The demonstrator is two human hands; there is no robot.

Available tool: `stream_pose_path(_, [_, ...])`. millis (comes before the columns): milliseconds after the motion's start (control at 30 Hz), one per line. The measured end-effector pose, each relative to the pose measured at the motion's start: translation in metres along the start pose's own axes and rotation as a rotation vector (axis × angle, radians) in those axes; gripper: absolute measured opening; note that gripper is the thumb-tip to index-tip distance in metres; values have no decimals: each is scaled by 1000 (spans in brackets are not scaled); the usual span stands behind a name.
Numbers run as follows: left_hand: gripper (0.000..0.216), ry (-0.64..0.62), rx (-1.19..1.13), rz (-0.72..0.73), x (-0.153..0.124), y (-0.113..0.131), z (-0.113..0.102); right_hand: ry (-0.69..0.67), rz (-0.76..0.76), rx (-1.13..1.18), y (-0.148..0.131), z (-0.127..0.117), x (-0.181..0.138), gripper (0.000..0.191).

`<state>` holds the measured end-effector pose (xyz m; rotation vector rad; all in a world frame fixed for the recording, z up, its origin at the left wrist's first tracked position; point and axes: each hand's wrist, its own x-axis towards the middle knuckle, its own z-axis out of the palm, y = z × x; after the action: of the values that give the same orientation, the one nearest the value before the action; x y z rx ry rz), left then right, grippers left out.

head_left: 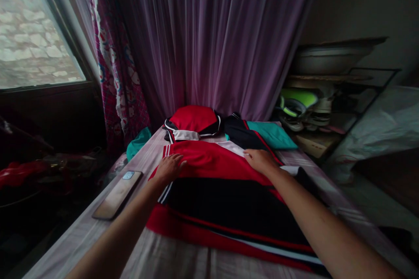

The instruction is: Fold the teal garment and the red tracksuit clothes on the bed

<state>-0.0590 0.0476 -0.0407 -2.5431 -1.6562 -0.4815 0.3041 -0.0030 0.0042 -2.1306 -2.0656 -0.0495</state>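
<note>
On my feed, purple curtains (pixel 212 39) hang behind the far edge of the table (pixel 183 255); a bright window (pixel 36 39) stands off the left edge. I see a shelf rack (pixel 330 78) past the far right corner, before a dim wall (pixel 360 0).

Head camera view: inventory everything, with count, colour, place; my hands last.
Spread garment: 1, red, black, white, centre
Bundled clothing: 1 pile, red, black, white, far end
Folded clothing: 1 pile, dark and teal, far right
Phone: 1, tan, left
Sheet: 1, pale, under clothing
Cloth: 1, teal, beyond sheet's left edge
Purple curtain: 1, purple, back
Patterned curtain: 1, magenta, left
Window: 1, grey-framed, upper left
Rack: 1, dark, right
Basin: 1, grey, on rack
Shoes: several, pale and green, rack
Box: 1, brown, below shoes
Plastic bag: 1, whitish, right
Red things: count unclear, red, left
Left hand: 1, on garment's left side
Right hand: 1, on garment's far right edge
</note>
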Motion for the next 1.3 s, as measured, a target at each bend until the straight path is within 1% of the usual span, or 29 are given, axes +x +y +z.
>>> stream_pose_path(133, [46, -13, -8, -32, 33, -14, 28, -41, 6, 17, -11, 8, 48, 41])
stream_pose_path(233, [52, -38, 25, -71, 41, -15, 46, -67, 0, 21, -20, 22, 81, 41])
stream_pose_path(300, [58, -89, 74, -120, 40, -12, 54, -96, 10, 17, -24, 33, 100, 43])
stream_pose_path(433, [66, -183, 158, -185, 33, -3, 56, -139, 28, -10, -24, 53, 126, 44])
stream_pose_path(533, [68, -197, 185, -195, 32, 0, 54, -137, 52, -36, -21, 64, 137, 32])
stream_pose_path(567, [68, -197, 189, -198, 32, 1, 54, -125, 72, -46, -21, 67, 140, 30])
stream_pose_path(733, [70, -189, 188, -197, 33, -1, 57, -58, 177, -72, -22, 81, 143, 37])
stream_pose_path(900, [70, -185, 177, -197, 32, -1, 58, -17, 182, -58, -27, 82, 137, 35])
stream_pose_path(1000, [70, -206, 157, -212, 33, 2, 54, 53, 99, 1, -25, 82, 124, 36])
stream_pose_path(1100, [71, -236, 133, -239, 34, 5, 49, 156, -93, 98, -17, 94, 103, 39])
stream_pose_path(1167, [71, -251, 120, -249, 34, 7, 45, 178, -216, 131, -8, 106, 87, 42])
stream_pose_path(1233, [71, -260, 112, -250, 33, 8, 43, 157, -251, 109, 2, 118, 74, 46])
stream_pose_path(1300, [71, -257, 107, -251, 32, 9, 42, 100, -203, 53, 11, 127, 67, 51])
